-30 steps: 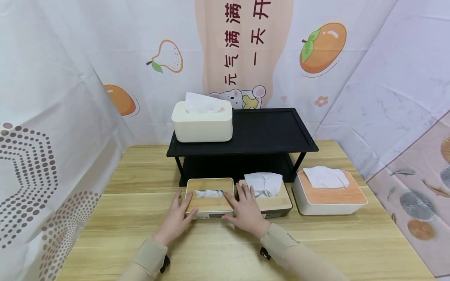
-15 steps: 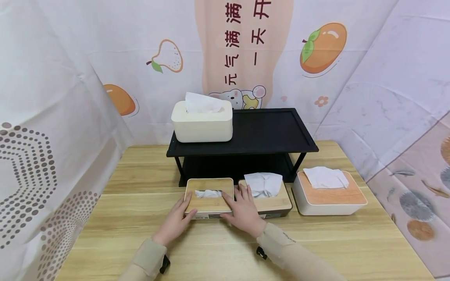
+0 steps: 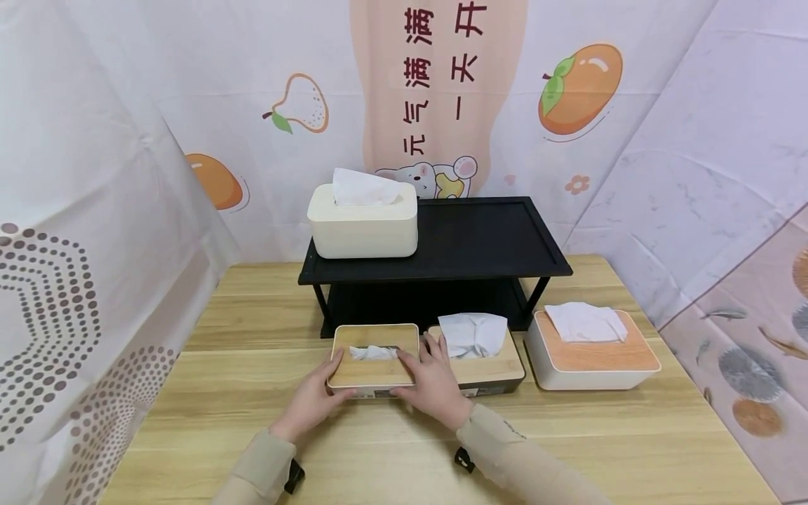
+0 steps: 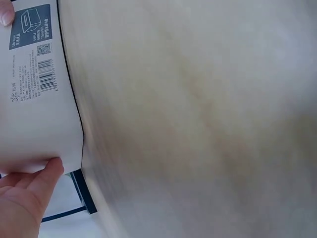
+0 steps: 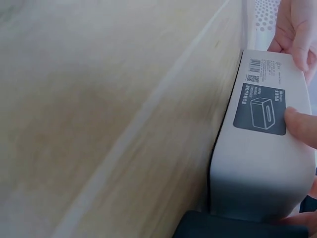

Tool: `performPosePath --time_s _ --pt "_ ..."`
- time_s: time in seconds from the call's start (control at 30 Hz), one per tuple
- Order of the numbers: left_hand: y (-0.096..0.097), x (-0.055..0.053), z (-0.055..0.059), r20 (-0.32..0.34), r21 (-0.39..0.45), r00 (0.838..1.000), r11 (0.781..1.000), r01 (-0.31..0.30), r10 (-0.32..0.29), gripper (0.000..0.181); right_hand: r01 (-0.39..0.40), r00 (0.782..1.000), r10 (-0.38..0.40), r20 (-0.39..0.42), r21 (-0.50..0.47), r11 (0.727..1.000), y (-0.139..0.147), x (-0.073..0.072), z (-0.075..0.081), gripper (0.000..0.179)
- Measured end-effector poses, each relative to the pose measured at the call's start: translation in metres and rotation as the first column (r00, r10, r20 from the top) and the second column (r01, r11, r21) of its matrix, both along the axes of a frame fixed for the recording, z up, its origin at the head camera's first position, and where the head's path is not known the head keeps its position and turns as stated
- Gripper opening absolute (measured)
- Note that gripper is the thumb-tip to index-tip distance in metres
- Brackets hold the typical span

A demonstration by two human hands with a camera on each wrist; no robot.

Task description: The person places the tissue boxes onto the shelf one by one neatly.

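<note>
Both my hands hold a low tissue box with a bamboo-look lid (image 3: 374,337) in the head view, on the table in front of the black rack. A bit of white tissue (image 3: 374,353) pokes from its slot. My left hand (image 3: 313,401) grips its left side, thumb at the front corner; in the left wrist view its fingertip touches the white box wall (image 4: 37,126). My right hand (image 3: 437,390) holds the right end, thumb on the front label (image 5: 260,109) in the right wrist view. Close beside that hand stands a dark-sided tissue box (image 3: 499,365) with a wooden lid.
On the black two-tier rack (image 3: 480,238) a cream tissue box (image 3: 365,238) stands at the top left. A white tissue box with an orange-brown lid (image 3: 590,379) sits to the right on the wooden table (image 3: 391,456). A printed cloth (image 3: 252,42) hangs behind.
The front edge of the held box has shifted slightly toward me and left. My right hand has moved a little left, and both hands sit closer around the box. The other boxes stay put.
</note>
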State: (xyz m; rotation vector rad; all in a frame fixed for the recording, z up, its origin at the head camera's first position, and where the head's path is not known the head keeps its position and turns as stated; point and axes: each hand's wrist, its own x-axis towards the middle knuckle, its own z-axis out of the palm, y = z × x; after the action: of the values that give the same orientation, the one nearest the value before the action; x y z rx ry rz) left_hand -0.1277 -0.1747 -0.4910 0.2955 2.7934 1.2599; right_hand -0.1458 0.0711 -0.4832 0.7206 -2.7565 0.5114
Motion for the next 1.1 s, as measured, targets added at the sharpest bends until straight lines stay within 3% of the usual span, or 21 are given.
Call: performPosePath --time_s 0.13,0.37,0.63,0.87,1.1 --pt "-0.001 0.001 0.001 -0.049 0.006 0.999 1.0 -0.015 0.015 0.079 -0.015 1.0 0.013 -0.025 -0.073 0.997 0.0 -0.001 0.003 0.066" --pt "-0.001 0.004 0.017 -0.138 0.019 0.989 0.999 -0.047 0.05 0.079 -0.04 0.998 0.025 -0.066 -0.25 0.967 -0.003 -0.003 0.017 0.062" --pt "0.002 0.008 0.027 -0.096 0.063 0.989 0.992 -0.11 0.115 0.081 -0.031 0.997 0.058 0.05 -0.423 0.906 -0.003 0.001 0.024 0.059" --pt "0.01 0.012 0.027 -0.178 0.14 0.968 0.979 -0.151 0.175 0.08 -0.052 0.993 0.096 0.063 -0.498 0.866 0.002 0.002 0.02 0.059" --pt "0.017 0.013 0.034 -0.265 0.115 0.947 0.981 -0.155 0.181 0.076 -0.062 0.994 0.1 0.042 -0.537 0.841 0.011 0.001 0.02 0.06"
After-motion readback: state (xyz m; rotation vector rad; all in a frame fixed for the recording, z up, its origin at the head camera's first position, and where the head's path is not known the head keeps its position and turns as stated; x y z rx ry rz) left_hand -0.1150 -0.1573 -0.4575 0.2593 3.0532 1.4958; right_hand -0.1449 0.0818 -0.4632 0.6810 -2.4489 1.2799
